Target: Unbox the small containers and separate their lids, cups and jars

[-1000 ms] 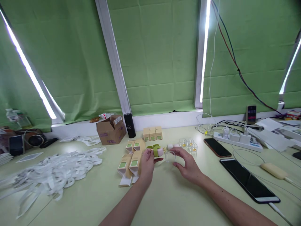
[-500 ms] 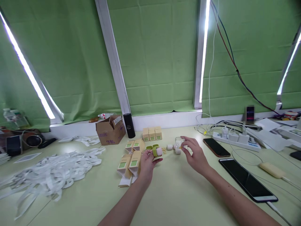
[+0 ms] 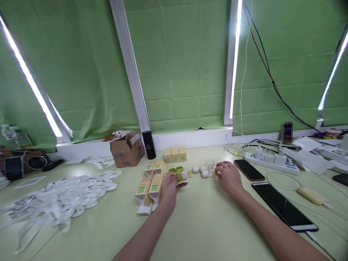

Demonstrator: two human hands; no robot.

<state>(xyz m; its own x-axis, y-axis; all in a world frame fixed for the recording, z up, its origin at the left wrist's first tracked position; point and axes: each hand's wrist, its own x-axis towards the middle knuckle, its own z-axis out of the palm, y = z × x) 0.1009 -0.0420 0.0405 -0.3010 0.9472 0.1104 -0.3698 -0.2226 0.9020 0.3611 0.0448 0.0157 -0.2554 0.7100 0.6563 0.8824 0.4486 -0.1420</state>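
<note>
My left hand (image 3: 170, 186) holds a small green case (image 3: 178, 173) with a pale pinkish-white block (image 3: 184, 175) at its right end. On the table beside the clear plastic pieces (image 3: 210, 164) is my right hand (image 3: 227, 175), its fingers curled down; a small yellow bit shows near its fingertips, and what it grips, if anything, is too small to tell. Several small white rolls (image 3: 204, 174) lie between the hands. Small yellow pieces (image 3: 189, 173) sit just right of the green case. Kraft boxes with green labels (image 3: 154, 188) stand left of my left hand.
Three more small boxes (image 3: 175, 154) stand behind, near a black cylinder (image 3: 149, 145) and an open carton (image 3: 127, 150). White straps (image 3: 70, 197) are heaped at left. Two phones (image 3: 284, 206) and a power strip (image 3: 272, 162) with cables lie at right.
My right hand has moved to the right, away from the white rolls. More clear plastic pieces now show beside it. My left hand keeps hold of the green case, nearly unmoved.
</note>
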